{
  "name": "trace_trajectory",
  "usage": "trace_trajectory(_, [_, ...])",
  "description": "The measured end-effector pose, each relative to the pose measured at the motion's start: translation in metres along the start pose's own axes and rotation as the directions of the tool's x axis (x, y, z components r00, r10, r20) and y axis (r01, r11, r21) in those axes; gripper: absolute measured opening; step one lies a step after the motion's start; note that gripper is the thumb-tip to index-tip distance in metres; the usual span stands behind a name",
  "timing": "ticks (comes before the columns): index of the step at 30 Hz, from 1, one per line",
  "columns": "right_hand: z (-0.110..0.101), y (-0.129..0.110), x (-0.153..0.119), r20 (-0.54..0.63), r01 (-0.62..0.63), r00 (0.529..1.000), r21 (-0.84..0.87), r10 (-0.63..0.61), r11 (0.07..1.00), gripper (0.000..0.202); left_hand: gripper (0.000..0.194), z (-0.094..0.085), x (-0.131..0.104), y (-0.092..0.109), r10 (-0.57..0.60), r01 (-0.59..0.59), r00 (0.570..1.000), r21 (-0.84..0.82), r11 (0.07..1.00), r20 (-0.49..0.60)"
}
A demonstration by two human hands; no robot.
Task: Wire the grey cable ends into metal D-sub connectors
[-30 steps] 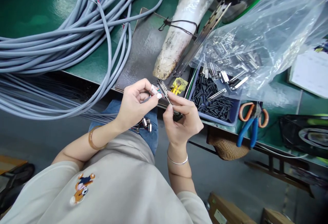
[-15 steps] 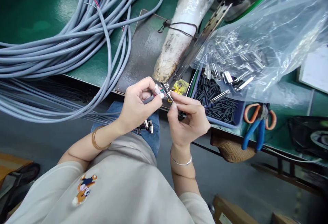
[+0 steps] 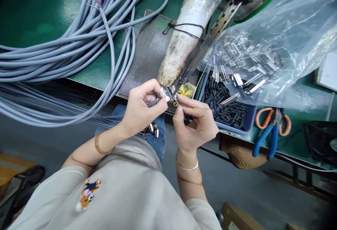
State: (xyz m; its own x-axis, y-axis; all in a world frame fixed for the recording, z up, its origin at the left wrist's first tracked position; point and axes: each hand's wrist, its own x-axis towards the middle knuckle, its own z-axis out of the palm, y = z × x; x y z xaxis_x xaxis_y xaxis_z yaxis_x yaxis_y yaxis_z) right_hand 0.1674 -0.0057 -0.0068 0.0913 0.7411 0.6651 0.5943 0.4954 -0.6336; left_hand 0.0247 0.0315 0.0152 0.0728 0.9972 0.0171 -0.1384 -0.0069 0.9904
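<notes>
My left hand (image 3: 144, 109) is closed round the end of a grey cable (image 3: 153, 102), whose thin coloured wires reach a small metal connector (image 3: 172, 93). Thumb and index finger of my right hand (image 3: 195, 121) pinch that connector from its right side. The two hands are almost touching, in front of the dirty tip of a white plastic-wrapped tube (image 3: 181, 44). White tape or wrapping covers a fingertip of my left hand. Below, several wired connectors (image 3: 152, 130) rest by my lap.
Looped grey cables (image 3: 86, 44) cover the bench's left. A blue tray (image 3: 249, 121) of black sleeves stands right of my hands, under a plastic bag (image 3: 284, 58) of metal connectors. Pliers (image 3: 271, 131) lie at the front edge; a yellow item (image 3: 186, 90) lies behind the connector.
The view has shifted slightly, so the tray and pliers appear farther right. Both hands keep the same hold on the cable and connector.
</notes>
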Motion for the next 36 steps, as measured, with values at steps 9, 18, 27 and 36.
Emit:
trace_trajectory(9, [-0.002, -0.006, 0.003, 0.002, 0.088, 0.996, -0.167, -0.089, 0.982, 0.017, 0.018, -0.001, 0.0, 0.004, -0.025, 0.025, 1.0, 0.016, 1.0, -0.003])
trace_trajectory(18, [-0.003, -0.004, -0.004, -0.011, 0.018, 1.0, -0.09, -0.019, 0.996, 0.018, 0.013, -0.009, -0.003, -0.001, -0.081, 0.08, 0.994, 0.018, 0.997, 0.076])
trace_trajectory(27, [-0.006, -0.006, 0.001, 0.027, -0.002, 1.0, -0.064, 0.003, 0.998, 0.017, 0.008, -0.007, -0.009, -0.003, 0.011, -0.01, 1.0, 0.089, 0.996, -0.013])
trace_trajectory(36, [-0.001, -0.004, 0.006, 0.028, 0.016, 0.999, -0.081, -0.014, 0.997, 0.015, 0.005, -0.008, -0.005, 0.001, 0.101, -0.094, 0.994, 0.19, 0.977, -0.027])
